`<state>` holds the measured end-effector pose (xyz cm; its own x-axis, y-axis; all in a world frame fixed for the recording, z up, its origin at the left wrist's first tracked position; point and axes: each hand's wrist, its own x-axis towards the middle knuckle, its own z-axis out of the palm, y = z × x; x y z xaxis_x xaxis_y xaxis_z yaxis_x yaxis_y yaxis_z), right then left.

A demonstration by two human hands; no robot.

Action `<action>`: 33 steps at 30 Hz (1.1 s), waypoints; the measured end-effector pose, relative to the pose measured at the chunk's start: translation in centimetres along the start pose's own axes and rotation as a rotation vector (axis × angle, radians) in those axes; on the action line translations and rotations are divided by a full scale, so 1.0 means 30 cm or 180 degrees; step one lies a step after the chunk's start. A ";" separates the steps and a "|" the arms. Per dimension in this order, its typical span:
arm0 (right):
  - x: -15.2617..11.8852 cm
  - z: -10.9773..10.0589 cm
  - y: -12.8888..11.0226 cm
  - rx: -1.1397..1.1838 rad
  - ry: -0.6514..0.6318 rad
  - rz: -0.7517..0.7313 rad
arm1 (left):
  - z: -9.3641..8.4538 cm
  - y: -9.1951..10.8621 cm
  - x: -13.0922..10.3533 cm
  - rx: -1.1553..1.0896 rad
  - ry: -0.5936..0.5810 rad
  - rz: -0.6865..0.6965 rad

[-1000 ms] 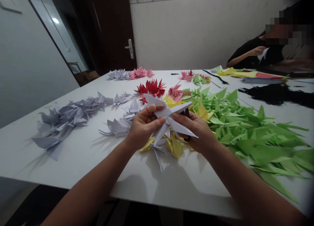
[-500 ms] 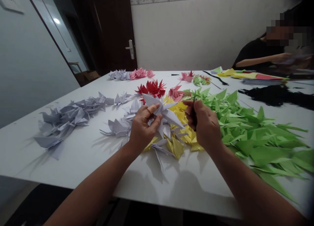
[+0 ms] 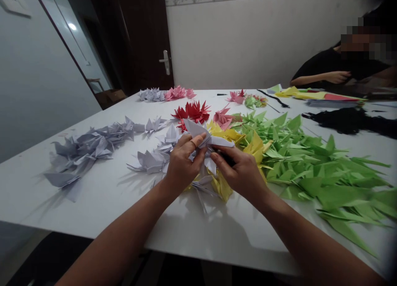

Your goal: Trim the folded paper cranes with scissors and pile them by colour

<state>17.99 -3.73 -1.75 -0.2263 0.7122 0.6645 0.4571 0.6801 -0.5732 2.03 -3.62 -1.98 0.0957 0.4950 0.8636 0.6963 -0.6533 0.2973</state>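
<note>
My left hand (image 3: 185, 156) pinches a white folded paper piece (image 3: 196, 130) with several pointed petals, held above the table. Against the right side of that piece is my right hand (image 3: 240, 168), its fingers closed round a dark object (image 3: 227, 157) mostly hidden in the palm. The right fingertips touch or nearly touch the paper near its centre. Under and behind both hands lie yellow paper pieces (image 3: 256, 147) and more white ones (image 3: 151, 161). Green paper pieces (image 3: 322, 170) are heaped to the right.
Red pieces (image 3: 192, 111) and pink pieces (image 3: 222, 118) sit beyond my hands on the white table (image 3: 102, 207). A row of white pieces (image 3: 96, 143) runs along the left. Black strands (image 3: 347, 120) lie at the right; a person in black (image 3: 322, 67) sits behind.
My right hand has moved left to the white paper piece, which has tilted a little in my left hand. Across the table, the person's hand has shifted left.
</note>
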 end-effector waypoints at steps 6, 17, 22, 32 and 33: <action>0.003 -0.005 0.003 -0.0241 0.0050 -0.0018 | 0.001 0.003 -0.006 0.0099 -0.0075 0.0044; 0.004 -0.008 0.016 -0.0478 -0.0077 0.0080 | 0.005 0.010 -0.011 0.0125 -0.0147 0.0208; 0.005 -0.010 0.015 -0.0525 -0.0117 0.0081 | 0.007 0.012 -0.011 0.0097 -0.0152 0.0222; 0.006 -0.010 0.028 -0.0578 -0.0141 0.0060 | 0.005 0.015 -0.008 0.0086 -0.0143 0.0304; 0.006 -0.009 0.028 -0.0564 -0.0134 0.0047 | 0.004 0.012 -0.008 0.0052 -0.0136 0.0268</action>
<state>18.57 -3.06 -1.98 -0.2528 0.7310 0.6338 0.6041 0.6310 -0.4868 2.35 -3.90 -2.14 0.1843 0.4629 0.8670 0.6960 -0.6843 0.2174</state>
